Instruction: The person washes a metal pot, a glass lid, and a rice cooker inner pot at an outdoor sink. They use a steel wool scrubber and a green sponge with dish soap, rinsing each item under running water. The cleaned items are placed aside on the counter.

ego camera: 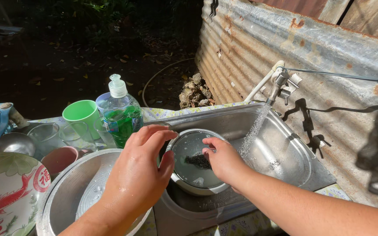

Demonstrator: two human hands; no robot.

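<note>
A round metal bowl (pixel 193 164) is being scrubbed over a steel sink (pixel 294 153), set into the table near its middle. The bowl is tilted toward the camera and held at its left rim by the left hand (pixel 138 172), whose grip is closed around the edge with the fingers curled over the top. A dark scouring pad (pixel 197 161) is pressed against the inside of the bowl by the right hand (pixel 224 159); its grip is narrow, the fingertips pinched on the pad.

The wash is judged to be under way and not finished: the inner surface looks wet and dull grey, with a little foam low in the bowl, and no rinse under the water stream (pixel 254 129) can be seen yet. The stream falls from the tap (pixel 281 83) on the far right, just beside the bowl and apart from it.

The bowl is shallow and plain, with a bright rolled rim and no visible dents.

At near left a larger metal basin (pixel 66 196) with water drops is seen, and beside it a plate with a red pattern (pixel 5 192). Farther left a green soap bottle (pixel 121 113), a green cup (pixel 82 113) and some clear glasses (pixel 44 137) are standing, seemingly yet to be washed.
</note>
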